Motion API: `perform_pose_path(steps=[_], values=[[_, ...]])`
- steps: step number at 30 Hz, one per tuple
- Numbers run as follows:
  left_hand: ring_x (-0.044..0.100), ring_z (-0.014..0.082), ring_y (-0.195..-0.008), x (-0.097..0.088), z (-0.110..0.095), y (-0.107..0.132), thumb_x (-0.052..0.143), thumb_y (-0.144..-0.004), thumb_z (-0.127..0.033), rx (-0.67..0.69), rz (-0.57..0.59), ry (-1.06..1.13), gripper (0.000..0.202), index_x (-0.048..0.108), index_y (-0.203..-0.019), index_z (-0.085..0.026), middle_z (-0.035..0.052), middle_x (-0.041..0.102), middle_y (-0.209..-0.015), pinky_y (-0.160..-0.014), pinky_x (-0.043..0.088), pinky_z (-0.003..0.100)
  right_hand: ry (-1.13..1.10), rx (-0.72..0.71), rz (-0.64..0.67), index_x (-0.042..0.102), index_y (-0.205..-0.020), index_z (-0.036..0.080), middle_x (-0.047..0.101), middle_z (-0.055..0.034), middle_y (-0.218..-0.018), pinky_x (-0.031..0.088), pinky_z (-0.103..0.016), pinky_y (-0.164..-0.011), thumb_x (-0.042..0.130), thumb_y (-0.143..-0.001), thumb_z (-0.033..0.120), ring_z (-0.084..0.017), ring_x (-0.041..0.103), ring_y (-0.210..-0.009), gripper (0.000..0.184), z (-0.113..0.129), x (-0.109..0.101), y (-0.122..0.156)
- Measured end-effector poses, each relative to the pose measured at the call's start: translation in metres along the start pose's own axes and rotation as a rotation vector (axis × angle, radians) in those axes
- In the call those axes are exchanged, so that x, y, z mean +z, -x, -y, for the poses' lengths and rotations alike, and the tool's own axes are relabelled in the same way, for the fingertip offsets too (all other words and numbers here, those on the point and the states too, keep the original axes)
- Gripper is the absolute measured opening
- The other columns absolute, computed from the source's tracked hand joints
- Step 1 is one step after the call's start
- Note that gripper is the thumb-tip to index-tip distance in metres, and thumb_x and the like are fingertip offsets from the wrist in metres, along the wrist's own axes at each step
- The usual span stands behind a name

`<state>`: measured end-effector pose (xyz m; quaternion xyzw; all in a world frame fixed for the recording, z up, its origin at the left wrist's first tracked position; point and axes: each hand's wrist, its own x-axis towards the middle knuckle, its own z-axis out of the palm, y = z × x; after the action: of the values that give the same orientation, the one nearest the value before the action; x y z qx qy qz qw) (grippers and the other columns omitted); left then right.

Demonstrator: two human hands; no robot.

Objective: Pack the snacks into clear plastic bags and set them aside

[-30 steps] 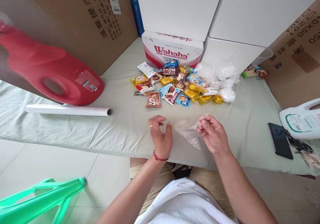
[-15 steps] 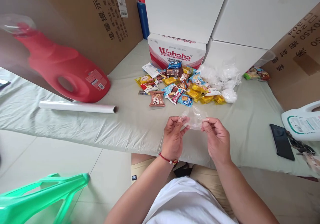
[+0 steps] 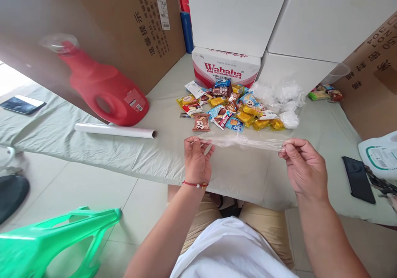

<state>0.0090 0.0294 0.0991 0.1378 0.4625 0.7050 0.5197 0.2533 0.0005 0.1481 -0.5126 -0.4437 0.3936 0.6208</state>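
A thin, see-through plastic cover (image 3: 245, 140) is pulled out into a long, narrow band above the front part of the cloth-covered surface. Pinching its left end is my left hand (image 3: 198, 158), with a red bracelet at the wrist. My right hand (image 3: 305, 166) grips the other end between thumb and fingers. Just beyond the band lies a pile of small wrapped snacks (image 3: 221, 114) in yellow, blue, brown and red packaging. A heap of crumpled clear plastic (image 3: 281, 94) adjoins the pile on its right.
A Wahaha carton (image 3: 225, 69) stands behind the snacks. To the left are a red jug (image 3: 111, 92) and a white roll (image 3: 116, 130). A black phone (image 3: 359, 179) and a white jug (image 3: 380, 156) are at the right. A green stool (image 3: 62, 240) stands on the floor.
My hands have moved apart, left and right, and the plastic cover between them has gone from a short, bunched piece to a long band. The camera view has shifted left.
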Motion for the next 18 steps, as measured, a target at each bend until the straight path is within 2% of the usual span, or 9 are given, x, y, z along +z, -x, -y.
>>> perform_pose_path(steps=[2, 4, 7, 9, 11, 14, 16, 18], values=[[0.062, 0.013, -0.095, 0.001, 0.0, -0.005, 0.069, -0.088, -0.047, 0.13, -0.085, -0.038, 0.029, 0.049, -0.092, -0.026, -0.002, 0.058, -0.096, -0.077, 0.054, 0.026, -0.025, 0.019, 0.016, 0.075, -0.094, 0.024, 0.063, 0.0, -0.083, 0.049, -0.025, -0.073, 0.082, -0.083, 0.037, -0.012, 0.057, -0.075, 0.018, 0.001, 0.001, 0.003], [0.062, 0.0111, -0.095, 0.001, -0.002, -0.012, 0.066, -0.091, -0.048, 0.274, -0.122, -0.042, 0.028, 0.048, -0.093, -0.026, -0.0017, 0.059, -0.096, -0.078, 0.052, 0.022, -0.06, 0.053, 0.04, 0.075, -0.093, 0.025, 0.062, 0.0003, -0.082, 0.049, -0.025, -0.071, 0.082, -0.083, 0.036, -0.012, 0.056, -0.074, 0.017, 0.001, 0.002, 0.008], [0.062, 0.0082, -0.072, -0.004, -0.009, -0.02, 0.065, -0.092, -0.051, 0.421, -0.067, -0.007, 0.032, 0.046, -0.094, -0.026, -0.0056, 0.055, -0.081, -0.072, 0.053, 0.022, -0.131, 0.145, 0.121, 0.074, -0.092, 0.025, 0.058, 0.0011, -0.076, 0.05, -0.025, -0.069, 0.08, -0.084, 0.036, -0.012, 0.054, -0.071, 0.014, 0.001, 0.0, 0.013], [0.053, 0.006, -0.055, -0.009, -0.016, -0.02, 0.063, -0.094, -0.053, 0.528, -0.047, -0.072, 0.033, 0.045, -0.095, -0.026, -0.0089, 0.049, -0.071, -0.059, 0.049, 0.019, -0.159, 0.208, 0.165, 0.073, -0.09, 0.026, 0.056, 0.0012, -0.074, 0.05, -0.026, -0.066, 0.08, -0.084, 0.037, -0.012, 0.053, -0.069, 0.014, 0.0, -0.004, 0.016], [0.046, 0.0044, -0.046, -0.018, -0.026, -0.013, 0.06, -0.096, -0.056, 0.616, -0.035, -0.186, 0.035, 0.043, -0.095, -0.026, -0.0105, 0.046, -0.068, -0.049, 0.043, 0.017, -0.131, 0.263, 0.179, 0.072, -0.089, 0.025, 0.055, 0.0008, -0.074, 0.048, -0.025, -0.06, 0.08, -0.083, 0.039, -0.012, 0.051, -0.066, 0.017, 0.0, -0.01, 0.019], [0.042, 0.0035, -0.042, -0.039, -0.045, 0.015, 0.06, -0.096, -0.058, 0.587, 0.025, -0.323, 0.037, 0.041, -0.094, -0.026, -0.01, 0.048, -0.072, -0.042, 0.041, 0.017, -0.017, 0.396, 0.296, 0.072, -0.088, 0.023, 0.054, 0.001, -0.07, 0.042, -0.023, -0.049, 0.081, -0.082, 0.042, -0.01, 0.046, -0.055, 0.022, 0.005, -0.029, 0.029], [0.043, 0.0047, -0.042, -0.058, -0.057, 0.043, 0.062, -0.095, -0.055, 0.467, 0.061, -0.423, 0.034, 0.043, -0.094, -0.027, -0.0086, 0.052, -0.072, -0.039, 0.04, 0.017, 0.036, 0.524, 0.475, 0.071, -0.088, 0.021, 0.053, 0.0017, -0.067, 0.037, -0.022, -0.044, 0.078, -0.085, 0.045, -0.008, 0.042, -0.048, 0.025, 0.01, -0.046, 0.04], [0.041, 0.0059, -0.038, -0.082, -0.065, 0.075, 0.061, -0.095, -0.054, 0.282, 0.085, -0.554, 0.032, 0.045, -0.094, -0.027, -0.0093, 0.05, -0.065, -0.035, 0.038, 0.018, 0.034, 0.64, 0.66, 0.07, -0.087, 0.02, 0.053, 0.0017, -0.069, 0.034, -0.021, -0.042, 0.073, -0.089, 0.047, -0.005, 0.04, -0.043, 0.028, 0.015, -0.061, 0.053]])
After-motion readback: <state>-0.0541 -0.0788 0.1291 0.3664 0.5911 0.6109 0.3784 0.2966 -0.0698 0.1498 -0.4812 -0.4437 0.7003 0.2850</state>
